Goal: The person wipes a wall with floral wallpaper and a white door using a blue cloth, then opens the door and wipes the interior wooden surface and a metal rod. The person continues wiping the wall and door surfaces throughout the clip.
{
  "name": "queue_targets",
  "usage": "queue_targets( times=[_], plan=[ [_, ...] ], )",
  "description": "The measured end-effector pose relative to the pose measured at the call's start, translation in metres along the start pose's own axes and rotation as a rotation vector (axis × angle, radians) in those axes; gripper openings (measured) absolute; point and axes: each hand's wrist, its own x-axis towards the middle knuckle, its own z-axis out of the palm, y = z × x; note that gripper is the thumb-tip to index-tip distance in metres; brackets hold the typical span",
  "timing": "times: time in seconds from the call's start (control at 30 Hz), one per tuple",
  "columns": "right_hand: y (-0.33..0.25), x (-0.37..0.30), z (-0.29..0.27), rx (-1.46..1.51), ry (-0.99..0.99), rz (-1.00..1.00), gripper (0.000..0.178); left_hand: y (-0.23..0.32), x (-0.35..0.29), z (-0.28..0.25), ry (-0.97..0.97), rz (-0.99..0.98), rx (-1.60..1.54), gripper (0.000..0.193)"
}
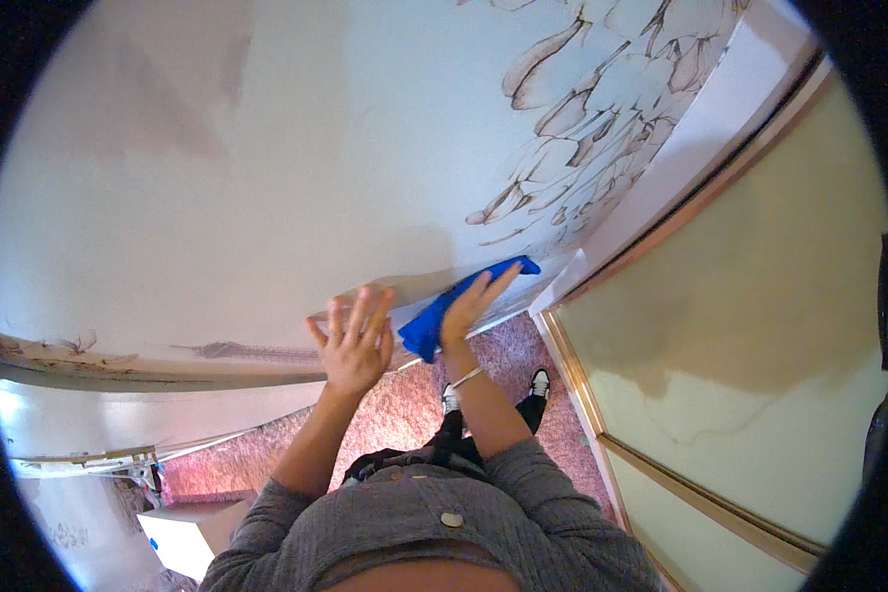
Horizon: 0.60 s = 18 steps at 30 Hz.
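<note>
Blue cloth (pixel 426 328) near the centre of view, against or just off the pale wall (pixel 266 178). Right hand (pixel 472 307) laid over it, fingers straight, pointing to 1 or 2 o'clock; can't tell if it pinches the cloth. Left hand (pixel 353 345) at the cloth's 8 o'clock, holding nothing, fingers spread wide; wall contact can't tell. Brown floral drawing (pixel 572 128) on wall, 1 o'clock. Gold-framed yellowish panel (pixel 750 414), 3 to 4. Pink carpet (pixel 232 462) below, white box (pixel 180 541) between 7 and 8.
</note>
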Motion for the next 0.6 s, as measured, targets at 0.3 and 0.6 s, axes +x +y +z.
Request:
queue_targets(
  times=[0.3, 0.6],
  plan=[
    [-0.123, 0.054, 0.013, -0.129, -0.079, -1.023, 0.054, -0.037, 0.033, -0.036, 0.25, -0.197, -0.115, 0.046],
    [-0.182, 0.05, 0.031, -0.068, -0.186, -1.239, 0.045, -0.058, 0.039, -0.041, 0.404, -0.335, -0.116, 0.045]
  ],
)
